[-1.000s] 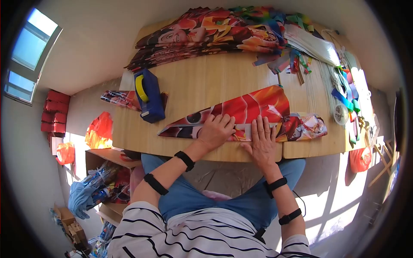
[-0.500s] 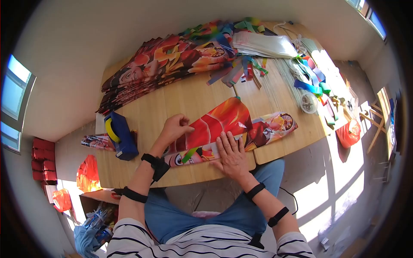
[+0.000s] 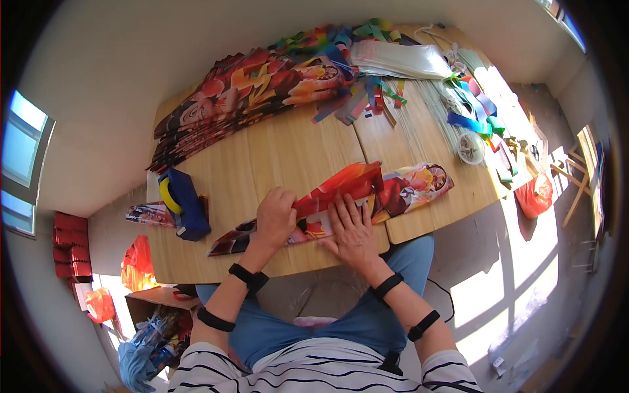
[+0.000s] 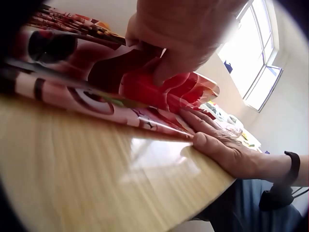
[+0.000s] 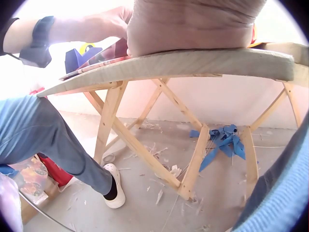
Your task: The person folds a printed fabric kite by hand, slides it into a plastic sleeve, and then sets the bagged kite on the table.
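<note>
A glossy printed sheet (image 3: 337,187), red with cartoon figures, lies folded long and narrow near the table's front edge. My left hand (image 3: 276,216) is on its left half, knuckles up, with thumb and fingers curled on the red upper flap. In the left wrist view, that hand (image 4: 181,36) grips the flap (image 4: 137,89), which stands raised from the layer below. My right hand (image 3: 352,230) lies flat across the sheet's middle, fingers straight and pressing it down. The right wrist view shows only the heel of the right hand (image 5: 193,26) at the table edge.
A blue tape dispenser (image 3: 190,219) stands at the left, beside another printed piece (image 3: 151,215). Behind lie a pile of printed sheets (image 3: 223,105), clear plastic sleeves (image 3: 400,59), ribbons (image 3: 468,131) and thin rods (image 3: 422,108). A small clear tub (image 3: 470,148) sits at the right.
The view has swung right. My left hand lifted off the sheet, took the upper flap's edge, then brought it down toward me, narrowing the red area. The right hand stays flat on the sheet.
</note>
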The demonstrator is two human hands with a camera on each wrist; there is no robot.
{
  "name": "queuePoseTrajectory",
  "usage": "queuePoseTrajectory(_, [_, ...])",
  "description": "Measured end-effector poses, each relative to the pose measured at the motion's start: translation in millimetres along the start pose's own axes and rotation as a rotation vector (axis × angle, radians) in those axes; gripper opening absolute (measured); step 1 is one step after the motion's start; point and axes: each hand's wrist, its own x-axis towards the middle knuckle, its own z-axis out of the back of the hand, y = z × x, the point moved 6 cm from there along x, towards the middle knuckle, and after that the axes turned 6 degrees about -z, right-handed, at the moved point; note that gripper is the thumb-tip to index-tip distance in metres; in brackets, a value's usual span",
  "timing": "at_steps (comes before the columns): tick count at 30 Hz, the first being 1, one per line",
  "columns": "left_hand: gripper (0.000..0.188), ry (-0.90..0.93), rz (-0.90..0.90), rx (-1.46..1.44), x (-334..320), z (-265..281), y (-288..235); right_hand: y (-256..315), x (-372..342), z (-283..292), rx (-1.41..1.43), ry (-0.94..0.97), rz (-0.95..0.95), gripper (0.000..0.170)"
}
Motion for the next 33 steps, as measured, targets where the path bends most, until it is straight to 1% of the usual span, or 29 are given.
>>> queuePoseTrajectory(3, [0.021,-0.049,-0.065,0.068,-23.7,-5.0,-23.7,-0.3,-2.0,-4.0,-0.011,-0.002,0.022,0.082])
queuePoseTrajectory(6, [0.017,-0.154,-0.076,0.138,-37.8,-14.6,-28.2,0.6,-1.4,-4.9,-0.054,0.02,0.021,0.08])
queuePoseTrajectory(9, [0.017,-0.188,-0.056,0.16,-48.8,-20.3,-28.4,2.4,-1.0,-1.5,-0.041,-0.001,0.03,0.078])
queuePoseTrajectory(12, [0.02,-0.165,-0.02,0.159,-55.4,-24.9,-26.7,2.6,-0.9,-1.8,-0.046,-0.005,0.035,0.077])
queuePoseTrajectory(15, [0.022,-0.191,-0.025,0.171,-60.1,-25.8,-26.7,2.7,-0.7,-2.1,-0.042,0.013,0.041,0.076])
queuePoseTrajectory(18, [0.022,-0.185,-0.031,0.116,-63.6,-27.5,-23.6,2.6,-0.5,-1.2,-0.02,-0.003,0.031,0.078])
queuePoseTrajectory(21, [0.024,-0.196,0.034,0.061,-65.1,-27.7,-22.7,2.6,-0.6,-2.5,-0.054,0.005,0.033,0.079])
queuePoseTrajectory(27, [0.031,-0.18,0.049,0.035,-65.7,-28.9,-21.5,0.0,-1.4,-6.9,-0.09,0.011,0.018,0.081])
queuePoseTrajectory(30, [0.03,-0.19,0.032,0.03,-65.7,-26.3,-23.2,0.6,-2.3,-7.6,-0.068,-0.031,0.04,0.084])
queuePoseTrajectory(33, [0.029,-0.214,0.041,0.0,-65.2,-24.9,-22.1,-0.1,-2.0,-8.3,-0.104,-0.01,0.02,0.083])
